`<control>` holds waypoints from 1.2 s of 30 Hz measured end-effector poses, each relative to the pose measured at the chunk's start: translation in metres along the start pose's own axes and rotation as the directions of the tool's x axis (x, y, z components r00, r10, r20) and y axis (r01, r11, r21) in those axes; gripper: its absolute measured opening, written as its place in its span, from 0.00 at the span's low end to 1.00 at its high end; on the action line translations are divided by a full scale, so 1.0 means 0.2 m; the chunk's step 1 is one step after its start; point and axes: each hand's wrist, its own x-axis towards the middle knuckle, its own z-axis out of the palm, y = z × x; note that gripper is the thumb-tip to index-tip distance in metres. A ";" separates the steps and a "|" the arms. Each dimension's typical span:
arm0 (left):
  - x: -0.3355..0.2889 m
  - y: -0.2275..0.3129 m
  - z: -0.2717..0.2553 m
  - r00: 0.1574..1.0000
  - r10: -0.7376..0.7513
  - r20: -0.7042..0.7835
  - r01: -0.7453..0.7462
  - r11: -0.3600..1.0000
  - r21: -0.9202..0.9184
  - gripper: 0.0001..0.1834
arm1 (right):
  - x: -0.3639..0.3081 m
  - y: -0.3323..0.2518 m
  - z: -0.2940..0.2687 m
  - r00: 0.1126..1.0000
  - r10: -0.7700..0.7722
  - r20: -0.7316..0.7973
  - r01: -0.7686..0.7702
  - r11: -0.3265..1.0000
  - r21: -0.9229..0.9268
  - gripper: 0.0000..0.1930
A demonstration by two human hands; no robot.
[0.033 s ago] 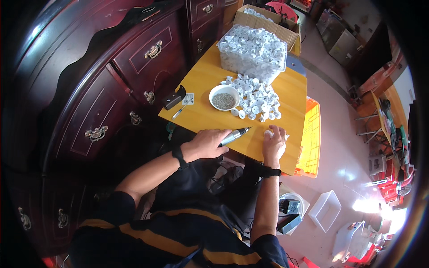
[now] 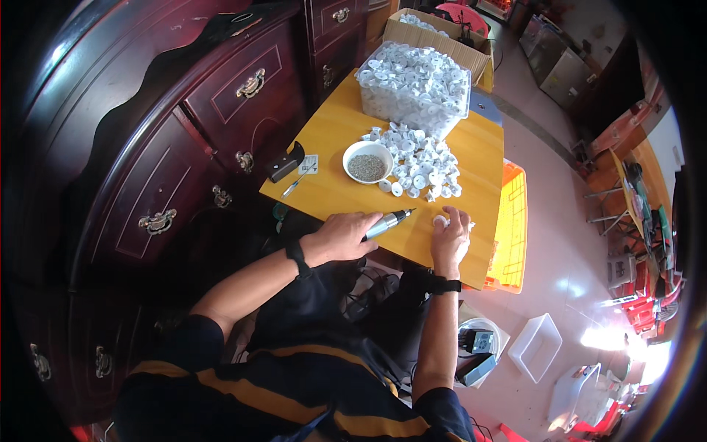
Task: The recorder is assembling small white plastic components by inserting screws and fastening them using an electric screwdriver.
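Note:
Wrapped around the grey body of an electric screwdriver [image 2: 381,226] is my left hand [image 2: 345,236]; the dark tip points right over the yellow table. My right hand [image 2: 451,239] is closed on a small white plastic part [image 2: 440,220] near the table's front right edge, and the fingers hide most of it. Between the hands and the clear bin lies a loose pile of similar white round parts [image 2: 426,163]. Beside the pile, to its left, stands a white bowl [image 2: 346,151] of tiny metal pieces, likely screws.
A clear bin [image 2: 412,110] heaped with white parts sits at the table's far end, a cardboard box [image 2: 434,35] behind it. A dark curved holder [image 2: 286,163] and a thin screwdriver [image 2: 297,182] lie at the left edge. An orange crate [image 2: 513,228] stands right of the table.

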 end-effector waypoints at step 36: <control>0.14 -0.05 -0.43 0.913 -0.350 -0.209 -0.263 -0.113 -0.958 0.16 | -0.42 -0.71 -0.10 0.566 -0.434 0.700 -0.703 0.188 0.685 0.22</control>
